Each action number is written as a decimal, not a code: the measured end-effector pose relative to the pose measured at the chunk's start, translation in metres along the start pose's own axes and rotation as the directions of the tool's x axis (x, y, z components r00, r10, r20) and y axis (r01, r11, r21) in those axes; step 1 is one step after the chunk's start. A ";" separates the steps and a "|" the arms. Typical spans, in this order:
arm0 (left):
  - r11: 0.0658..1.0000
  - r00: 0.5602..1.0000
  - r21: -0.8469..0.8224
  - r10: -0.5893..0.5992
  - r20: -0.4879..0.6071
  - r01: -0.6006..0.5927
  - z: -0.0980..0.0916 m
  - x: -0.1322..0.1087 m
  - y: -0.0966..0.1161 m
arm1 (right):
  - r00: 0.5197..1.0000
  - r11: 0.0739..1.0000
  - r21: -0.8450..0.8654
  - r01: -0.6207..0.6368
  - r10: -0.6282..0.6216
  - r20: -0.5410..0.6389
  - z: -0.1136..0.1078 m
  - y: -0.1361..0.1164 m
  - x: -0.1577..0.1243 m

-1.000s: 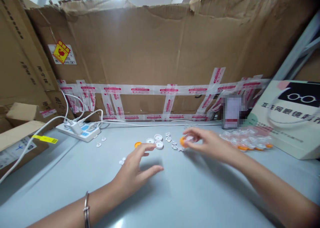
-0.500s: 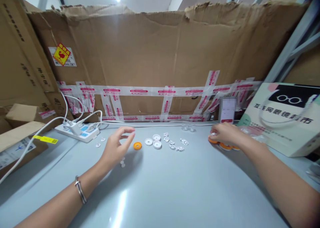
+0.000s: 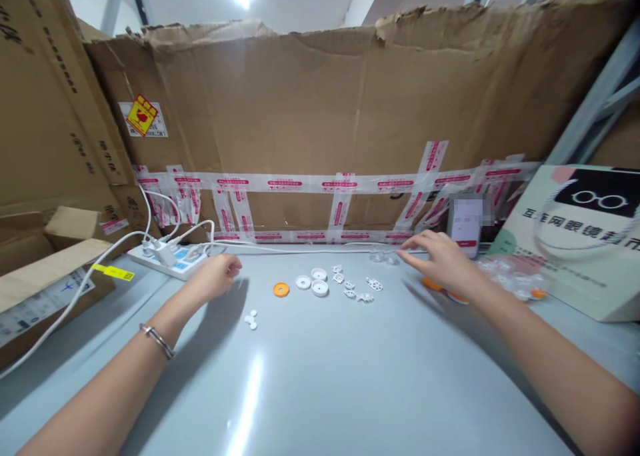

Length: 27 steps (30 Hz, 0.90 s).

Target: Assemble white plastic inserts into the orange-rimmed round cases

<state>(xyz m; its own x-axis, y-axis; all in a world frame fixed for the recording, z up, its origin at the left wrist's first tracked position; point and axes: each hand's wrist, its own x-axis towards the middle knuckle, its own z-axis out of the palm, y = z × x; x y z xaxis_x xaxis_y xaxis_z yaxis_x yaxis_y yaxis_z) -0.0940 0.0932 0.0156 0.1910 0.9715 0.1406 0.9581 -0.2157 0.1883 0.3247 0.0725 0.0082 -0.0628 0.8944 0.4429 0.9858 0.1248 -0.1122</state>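
Observation:
My left hand (image 3: pixel 216 279) is low over the table beside the power strip, fingers curled in; whatever they hold, if anything, is hidden. To its right lie several small white discs (image 3: pixel 252 320) and an orange ring (image 3: pixel 281 289). Further along sit three round white cups (image 3: pixel 319 287) and several white gear-like pieces (image 3: pixel 350 291). My right hand (image 3: pixel 440 261) hovers with its fingers stretched out and apart, its tips close to small clear round pieces (image 3: pixel 384 258). Beneath this hand, orange round pieces (image 3: pixel 454 297) are partly covered.
A white power strip (image 3: pixel 170 259) with plugs and cables stands at the left, near an open carton (image 3: pixel 55 286). A phone (image 3: pixel 465 226) leans at the back right. A clear bag of parts (image 3: pixel 515 277) lies by a printed paper bag (image 3: pixel 575 243). Tall cardboard (image 3: pixel 300 109) walls the back.
My left hand has moved left and down, from open beside the orange ring to curled near the power strip. My right hand has lifted off the orange pieces, opened and shifted left.

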 end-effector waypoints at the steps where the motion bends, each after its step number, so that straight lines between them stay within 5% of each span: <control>1: 0.998 0.999 0.042 -0.041 -0.003 0.041 -0.006 0.000 -0.009 | 0.999 0.998 0.053 0.040 -0.039 -0.017 0.000 -0.003 -0.001; 7: 0.967 0.978 0.174 -0.199 0.062 0.185 -0.027 -0.002 -0.049 | 0.980 0.965 0.182 0.189 -0.173 -0.103 0.004 -0.017 -0.005; 16: 0.982 0.985 0.154 -0.130 0.116 0.111 -0.014 -0.001 -0.031 | 0.977 0.947 0.247 0.207 -0.187 -0.100 0.004 -0.026 -0.009; 19: 0.993 0.997 0.108 -0.051 0.066 0.043 -0.015 -0.005 -0.009 | 0.975 0.940 0.260 0.221 -0.201 -0.099 0.002 -0.032 -0.011; 23: 0.988 0.988 -0.011 0.155 0.006 -0.155 -0.002 -0.023 0.044 | 0.968 0.928 0.276 0.250 -0.238 -0.076 0.000 -0.039 -0.013; 27: 0.820 0.851 -0.266 0.525 -0.001 -0.507 0.024 -0.048 0.096 | 0.961 0.916 0.292 0.273 -0.274 -0.038 0.001 -0.045 -0.015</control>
<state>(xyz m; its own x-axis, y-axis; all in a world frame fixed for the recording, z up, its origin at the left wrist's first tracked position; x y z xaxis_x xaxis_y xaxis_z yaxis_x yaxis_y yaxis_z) -0.0064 0.0283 0.0033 0.6658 0.7132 0.2194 0.6324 -0.6954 0.3413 0.2809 0.0535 0.0059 -0.3249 0.8086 0.4906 0.8408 0.4844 -0.2415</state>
